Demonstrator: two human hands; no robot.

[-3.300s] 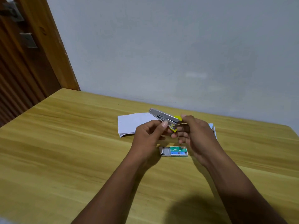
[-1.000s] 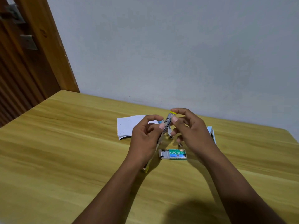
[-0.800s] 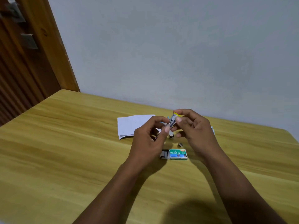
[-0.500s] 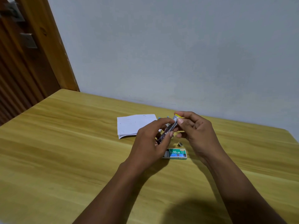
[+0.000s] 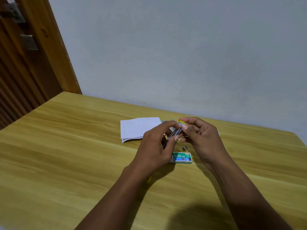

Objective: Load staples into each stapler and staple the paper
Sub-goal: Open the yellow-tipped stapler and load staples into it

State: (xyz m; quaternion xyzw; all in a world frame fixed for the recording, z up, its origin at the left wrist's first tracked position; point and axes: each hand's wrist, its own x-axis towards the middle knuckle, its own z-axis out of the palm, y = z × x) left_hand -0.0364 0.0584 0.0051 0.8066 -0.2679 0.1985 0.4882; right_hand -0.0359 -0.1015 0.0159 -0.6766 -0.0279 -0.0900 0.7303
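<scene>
The left hand [image 5: 154, 150] curls its fingers tight round the small silver metal stapler with yellow ends [image 5: 174, 134], held up over the yellow wooden table [image 5: 66, 163]. The right hand [image 5: 199, 138] pinches its top tip. The green staple box [image 5: 182, 157] lying below says "No.10-1M".

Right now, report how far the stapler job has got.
Done: the staple box lies on the table with its tray slid out, a loose bit of staples beside it. In hand: the left hand grips the yellow stapler, the right hand pinches its tip; whether staples are in, I cannot tell. Left: the paper lies apart from both hands; something blue behind the hands is mostly hidden.
</scene>
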